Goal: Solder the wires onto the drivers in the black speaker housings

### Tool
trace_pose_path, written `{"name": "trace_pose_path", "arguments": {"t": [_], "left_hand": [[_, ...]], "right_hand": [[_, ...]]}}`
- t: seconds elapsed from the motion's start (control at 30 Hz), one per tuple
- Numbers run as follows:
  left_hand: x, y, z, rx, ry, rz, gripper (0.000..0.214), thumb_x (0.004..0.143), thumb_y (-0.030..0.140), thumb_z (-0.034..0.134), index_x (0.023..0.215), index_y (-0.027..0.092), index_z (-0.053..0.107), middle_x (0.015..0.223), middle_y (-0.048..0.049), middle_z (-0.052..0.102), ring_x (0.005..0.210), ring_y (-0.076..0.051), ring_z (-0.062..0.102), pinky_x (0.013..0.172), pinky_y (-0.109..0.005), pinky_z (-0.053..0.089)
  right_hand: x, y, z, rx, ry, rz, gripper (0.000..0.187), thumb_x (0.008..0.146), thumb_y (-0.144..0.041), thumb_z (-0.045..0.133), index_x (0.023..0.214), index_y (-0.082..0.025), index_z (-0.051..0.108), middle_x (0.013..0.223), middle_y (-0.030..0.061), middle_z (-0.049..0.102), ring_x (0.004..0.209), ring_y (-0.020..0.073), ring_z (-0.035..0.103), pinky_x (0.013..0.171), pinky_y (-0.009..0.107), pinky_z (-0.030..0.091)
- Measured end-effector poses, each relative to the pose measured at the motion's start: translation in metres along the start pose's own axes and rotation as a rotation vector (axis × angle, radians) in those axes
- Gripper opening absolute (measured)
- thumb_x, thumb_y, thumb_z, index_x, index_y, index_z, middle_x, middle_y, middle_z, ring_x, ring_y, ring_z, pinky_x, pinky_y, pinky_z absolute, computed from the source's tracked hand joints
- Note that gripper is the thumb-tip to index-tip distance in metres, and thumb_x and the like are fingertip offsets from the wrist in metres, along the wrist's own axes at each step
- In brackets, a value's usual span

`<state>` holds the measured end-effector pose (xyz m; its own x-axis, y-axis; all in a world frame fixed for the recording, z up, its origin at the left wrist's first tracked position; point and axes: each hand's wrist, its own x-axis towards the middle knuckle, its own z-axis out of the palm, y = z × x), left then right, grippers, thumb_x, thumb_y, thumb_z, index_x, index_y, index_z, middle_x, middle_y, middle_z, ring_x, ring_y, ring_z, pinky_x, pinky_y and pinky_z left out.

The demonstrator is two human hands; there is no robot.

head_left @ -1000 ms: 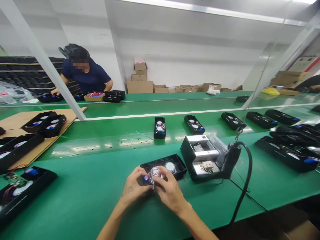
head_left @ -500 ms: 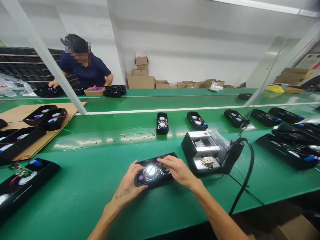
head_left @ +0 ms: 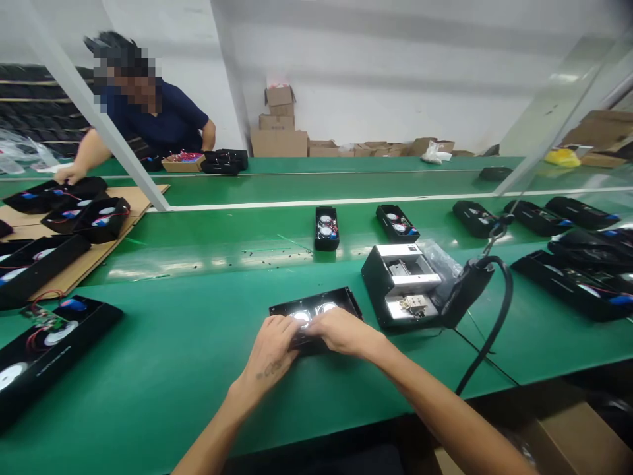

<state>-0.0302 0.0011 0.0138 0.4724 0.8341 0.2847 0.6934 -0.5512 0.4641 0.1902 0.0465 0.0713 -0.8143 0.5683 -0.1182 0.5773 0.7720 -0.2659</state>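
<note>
A black speaker housing with two round silver drivers lies on the green bench in front of me, its open side up. My left hand is closed over its left end, the fingers curled onto the near side by the left driver. My right hand reaches in from the right with its fingers bent together beside the left fingertips. Whatever those fingers pinch is hidden under them. The hands cover the housing's near left part, including the wires seen there before.
Right of the housing stands a black-and-silver machine, with a hanging black tool and its cable beside it. Further speaker housings lie across the bench. Another speaker housing is at left, near cardboard. A co-worker is opposite.
My right hand has moved left and nearer, its fingers now beside my left hand's. My left fingers have curled further over the housing. The co-worker's arm has reached towards housings on the cardboard.
</note>
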Motion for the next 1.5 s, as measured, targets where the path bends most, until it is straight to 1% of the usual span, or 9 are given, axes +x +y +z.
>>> {"name": "trace_pose_path", "arguments": {"t": [0.17,0.33,0.43,0.53,0.67,0.8,1.03,1.3,1.5], "left_hand": [[-0.002,-0.003,0.003,-0.002,-0.037,0.019,0.059,0.076,0.0,0.058,0.128,0.028,0.061,0.113,-0.004,0.079,0.097,-0.024,0.069,0.094,-0.044,0.044],[-0.007,-0.004,0.008,-0.031,-0.017,0.033,0.056,0.077,0.0,0.057,0.126,0.027,0.064,0.11,-0.0045,0.08,0.094,-0.023,0.071,0.095,-0.044,0.043],[0.0,-0.007,0.007,-0.062,-0.035,-0.017,0.049,0.078,0.005,0.062,0.12,0.028,0.068,0.102,-0.0018,0.081,0.088,-0.022,0.07,0.094,-0.042,0.044],[0.023,-0.018,-0.006,-0.141,-0.118,-0.13,0.037,0.074,0.016,0.075,0.109,0.029,0.073,0.087,0.0031,0.078,0.081,-0.02,0.068,0.087,-0.036,0.046],[0.068,-0.041,-0.034,-0.335,-0.271,-0.296,0.051,0.059,0.034,0.091,0.107,0.026,0.077,0.084,0.004,0.075,0.079,-0.018,0.067,0.073,-0.027,0.047],[0.094,-0.055,-0.051,-0.404,-0.355,-0.362,0.052,0.053,0.042,0.094,0.099,0.023,0.079,0.08,0.0028,0.073,0.078,-0.017,0.066,0.068,-0.025,0.045],[0.094,-0.056,-0.047,-0.476,-0.388,-0.401,0.055,0.052,0.043,0.094,0.099,0.021,0.079,0.077,0.0025,0.073,0.069,-0.015,0.063,0.062,-0.026,0.043],[0.095,-0.053,-0.049,-0.5,-0.397,-0.428,0.05,0.052,0.04,0.093,0.095,0.02,0.078,0.073,0.0043,0.068,0.066,-0.014,0.058,0.062,-0.026,0.039],[0.096,-0.054,-0.05,-0.496,-0.408,-0.435,0.046,0.053,0.04,0.091,0.092,0.02,0.077,0.072,0.0044,0.067,0.065,-0.013,0.057,0.06,-0.025,0.037]], "right_hand": [[-0.004,0.0,-0.008,0.037,-0.056,0.021,0.035,0.081,-0.001,0.054,0.097,-0.021,0.078,0.08,0.0068,0.075,0.073,0.0197,0.063,0.065,0.029,0.037],[-0.007,-0.009,0.005,-0.013,-0.062,0.058,0.018,0.083,-0.011,0.059,0.091,-0.017,0.074,0.079,0.0102,0.075,0.072,0.0228,0.065,0.066,0.032,0.038],[-0.004,-0.011,0.014,-0.01,-0.044,0.101,0.031,0.084,-0.007,0.057,0.107,-0.017,0.075,0.088,0.0112,0.077,0.079,0.0233,0.068,0.068,0.031,0.039],[0.007,-0.009,0.005,0.012,-0.012,0.176,0.044,0.083,-0.008,0.06,0.126,-0.016,0.071,0.097,0.0141,0.077,0.084,0.0244,0.069,0.066,0.03,0.039],[0.036,0.006,-0.031,0.204,-0.063,0.251,0.03,0.076,-0.014,0.069,0.104,-0.016,0.079,0.083,0.007,0.075,0.071,0.0192,0.063,0.059,0.027,0.036],[0.06,0.023,-0.057,0.382,-0.119,0.329,0.016,0.066,-0.017,0.077,0.082,-0.018,0.079,0.062,-0.0038,0.059,0.06,0.0126,0.049,0.053,0.025,0.032],[0.059,0.029,-0.053,0.439,-0.062,0.308,0.02,0.063,-0.018,0.081,0.083,-0.018,0.082,0.064,-0.0051,0.06,0.067,0.0126,0.054,0.06,0.023,0.037],[0.061,0.034,-0.044,0.442,-0.034,0.242,0.017,0.063,-0.023,0.083,0.079,-0.017,0.079,0.058,-0.0067,0.053,0.06,0.0113,0.048,0.055,0.024,0.031],[0.065,0.029,-0.049,0.412,-0.096,0.304,0.015,0.064,-0.022,0.082,0.074,-0.018,0.072,0.062,-0.0049,0.059,0.063,0.0124,0.053,0.054,0.024,0.03]]}}
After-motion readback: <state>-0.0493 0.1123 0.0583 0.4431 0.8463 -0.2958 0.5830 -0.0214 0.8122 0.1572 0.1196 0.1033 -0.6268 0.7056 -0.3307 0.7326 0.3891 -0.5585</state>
